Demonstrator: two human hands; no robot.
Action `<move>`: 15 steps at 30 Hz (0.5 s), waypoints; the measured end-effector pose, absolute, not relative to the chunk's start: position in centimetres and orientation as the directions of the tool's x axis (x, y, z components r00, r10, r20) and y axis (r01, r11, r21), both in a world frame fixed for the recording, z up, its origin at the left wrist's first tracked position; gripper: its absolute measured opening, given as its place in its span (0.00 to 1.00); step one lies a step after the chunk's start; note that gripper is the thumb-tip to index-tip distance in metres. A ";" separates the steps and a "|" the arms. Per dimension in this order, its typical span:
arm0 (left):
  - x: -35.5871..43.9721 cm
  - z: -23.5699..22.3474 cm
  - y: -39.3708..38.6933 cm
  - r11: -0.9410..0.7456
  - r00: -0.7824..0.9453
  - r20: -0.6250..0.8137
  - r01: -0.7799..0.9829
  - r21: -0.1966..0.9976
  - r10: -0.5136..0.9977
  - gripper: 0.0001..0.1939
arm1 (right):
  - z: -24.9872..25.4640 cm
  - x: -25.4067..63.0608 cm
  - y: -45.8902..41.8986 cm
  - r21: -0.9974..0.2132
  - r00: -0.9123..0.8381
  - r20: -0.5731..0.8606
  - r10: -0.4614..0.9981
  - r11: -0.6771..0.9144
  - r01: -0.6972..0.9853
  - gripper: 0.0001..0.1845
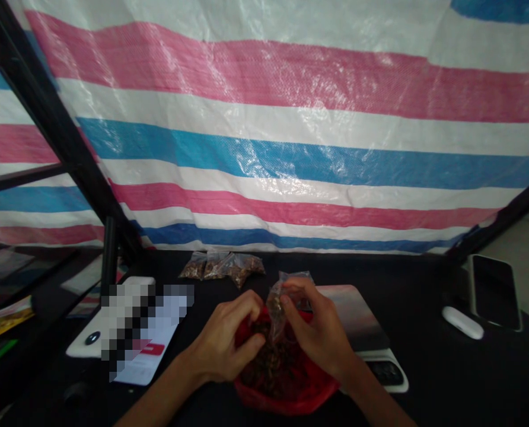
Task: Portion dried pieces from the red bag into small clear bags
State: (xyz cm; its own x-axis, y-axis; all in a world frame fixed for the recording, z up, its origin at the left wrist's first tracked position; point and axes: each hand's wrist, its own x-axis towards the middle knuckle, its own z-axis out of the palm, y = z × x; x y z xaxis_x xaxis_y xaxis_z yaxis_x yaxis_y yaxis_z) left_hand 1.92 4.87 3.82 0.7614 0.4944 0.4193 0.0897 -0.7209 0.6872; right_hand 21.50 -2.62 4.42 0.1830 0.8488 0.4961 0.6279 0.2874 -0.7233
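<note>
A striped tarpaulin (pixel 264 148) hangs behind the black worktop (pixel 424 284), where filled plastic bags (pixel 222 268) lie beyond a red bag (pixel 286 394) of dark brown flakes. The right hand (pixel 318 326) pinches a clear bag (pixel 276 302) above it; the left hand (pixel 224 341) curls beside it, its grip unclear.

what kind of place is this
Probably a makeshift packing spot, not a proper shop or factory: a striped woven plastic tarp hangs behind a dark table, with small filled plastic bags near what looks like a digital scale.

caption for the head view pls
Right hand holds a clear bag over brown bits in a red bag, left hand beside it
</note>
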 end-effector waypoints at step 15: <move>2.8 2.9 5.0 -0.526 0.733 0.259 0.155 0.836 0.628 0.22 | 5.5 21.5 -3.6 -0.491 -0.057 0.658 0.751 0.485 0.724 0.06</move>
State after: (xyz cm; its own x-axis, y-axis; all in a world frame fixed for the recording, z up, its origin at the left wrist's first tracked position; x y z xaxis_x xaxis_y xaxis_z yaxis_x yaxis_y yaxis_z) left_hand 2.84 4.98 2.87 0.7335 0.6283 0.2592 0.1548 -0.5258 0.8364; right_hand 21.50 -3.56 5.50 -0.0570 0.7506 0.6583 0.7239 0.4851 -0.4905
